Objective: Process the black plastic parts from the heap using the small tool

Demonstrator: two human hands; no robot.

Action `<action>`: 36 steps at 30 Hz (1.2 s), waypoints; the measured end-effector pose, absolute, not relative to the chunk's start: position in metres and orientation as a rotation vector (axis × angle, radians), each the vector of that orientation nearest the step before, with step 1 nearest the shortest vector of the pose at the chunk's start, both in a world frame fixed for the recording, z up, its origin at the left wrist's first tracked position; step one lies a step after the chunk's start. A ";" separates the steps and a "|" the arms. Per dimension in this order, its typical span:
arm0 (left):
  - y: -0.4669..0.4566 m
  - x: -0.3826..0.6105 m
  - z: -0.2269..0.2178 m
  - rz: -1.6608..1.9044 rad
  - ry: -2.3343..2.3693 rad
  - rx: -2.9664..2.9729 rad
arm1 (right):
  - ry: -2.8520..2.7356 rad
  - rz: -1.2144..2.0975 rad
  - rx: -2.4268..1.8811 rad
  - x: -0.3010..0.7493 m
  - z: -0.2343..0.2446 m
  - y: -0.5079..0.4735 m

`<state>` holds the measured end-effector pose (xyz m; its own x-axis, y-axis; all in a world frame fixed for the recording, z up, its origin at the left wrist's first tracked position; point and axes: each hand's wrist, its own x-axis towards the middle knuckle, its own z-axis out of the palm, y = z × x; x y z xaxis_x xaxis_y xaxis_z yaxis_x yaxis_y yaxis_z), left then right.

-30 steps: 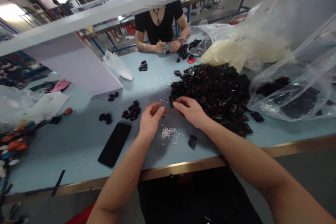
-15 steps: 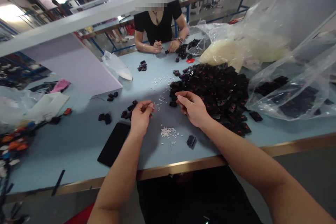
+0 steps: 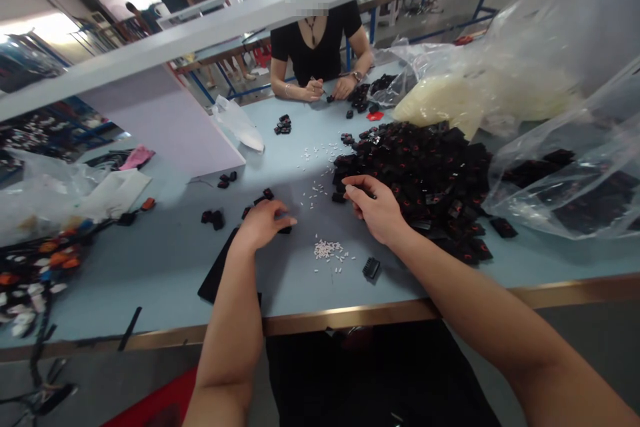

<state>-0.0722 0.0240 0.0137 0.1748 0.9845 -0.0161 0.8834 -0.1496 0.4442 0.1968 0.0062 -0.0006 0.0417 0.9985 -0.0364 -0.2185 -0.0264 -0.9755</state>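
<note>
My left hand [image 3: 263,222] is over the left side of the table, thumb and fingers apart. Small black connectors [image 3: 264,197] lie beside and partly under its fingers. My right hand [image 3: 375,205] hovers at the near left edge of a big heap of black connectors [image 3: 425,163], thumb and fingertips pinched. A small dark bit shows within this grip, too little to name. Between my forearms lies a little pile of white pins [image 3: 327,249]. To its right sits a single black multi-slot connector [image 3: 371,269].
A flat black phone-like slab [image 3: 219,270] lies beneath my left forearm. Another person [image 3: 320,60] works across the table. Clear plastic bags [image 3: 565,180] stand at right; cables with orange and white plugs [image 3: 55,257] lie at left. A white divider [image 3: 165,120] rises at back left.
My left hand has moved left and toward me, and its fingers have opened from a pinch. The right hand stays pinched by the heap. The whole view has shifted slightly.
</note>
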 end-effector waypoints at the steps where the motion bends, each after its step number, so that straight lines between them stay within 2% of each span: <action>1: 0.022 -0.074 0.017 0.291 1.725 2.119 | -1.014 1.283 -1.097 0.197 -0.001 0.006; 5: 0.019 -0.074 0.023 -0.009 1.611 2.186 | -1.098 1.226 -1.123 0.196 -0.003 0.005; 8: 0.019 -0.065 0.021 -0.022 1.628 2.247 | -1.190 1.180 -1.127 0.196 -0.005 0.004; 12: 0.015 -0.044 0.017 0.295 1.675 2.195 | -1.516 1.090 -1.036 0.198 -0.004 0.001; 16: 0.012 -0.031 0.011 0.657 1.590 1.875 | -1.933 0.838 -0.854 0.196 -0.003 -0.004; 20: 0.014 -0.028 0.006 0.861 1.555 1.616 | -2.131 0.645 -0.849 0.192 -0.004 -0.010; 30: 0.017 -0.026 0.003 1.073 1.490 1.418 | -2.717 0.498 -0.926 0.182 -0.006 -0.020; 36: 0.013 -0.018 0.007 1.167 1.301 1.249 | -2.791 0.524 -0.922 0.178 -0.010 -0.020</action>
